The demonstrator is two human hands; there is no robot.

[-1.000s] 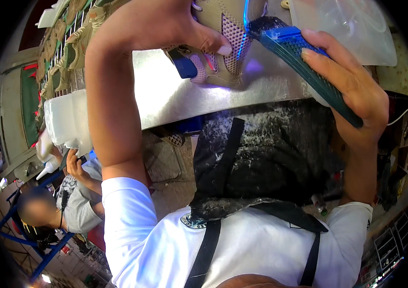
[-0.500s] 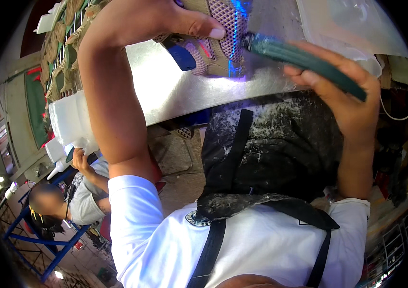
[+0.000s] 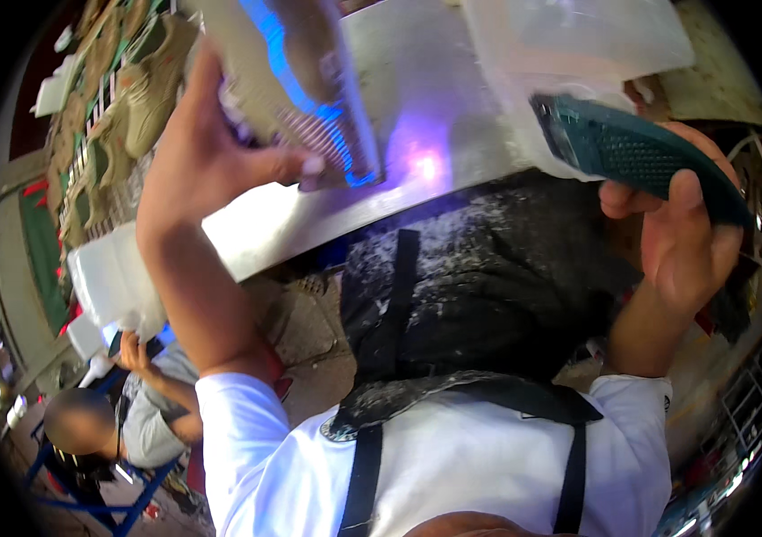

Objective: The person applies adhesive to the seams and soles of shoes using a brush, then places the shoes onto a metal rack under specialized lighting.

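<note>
My left hand grips a tan shoe at the top of the view. A bright blue glowing band runs along the shoe's side down to its lower end. My thumb presses near that end, and the top of the shoe is cut off by the frame. In my right hand is a dark green brush with a textured, curved handle and a dark tip. The brush is held up to the right, well apart from the shoe.
Beneath the shoe lies a shiny metal tabletop with a purple light spot. Translucent plastic sits at its right. Several tan shoes stand on a rack at the far left. A seated co-worker is at lower left.
The brush has drawn away from the shoe to the right, its textured face now showing. My left hand has shifted left and turned the shoe, so its blue band slants.
</note>
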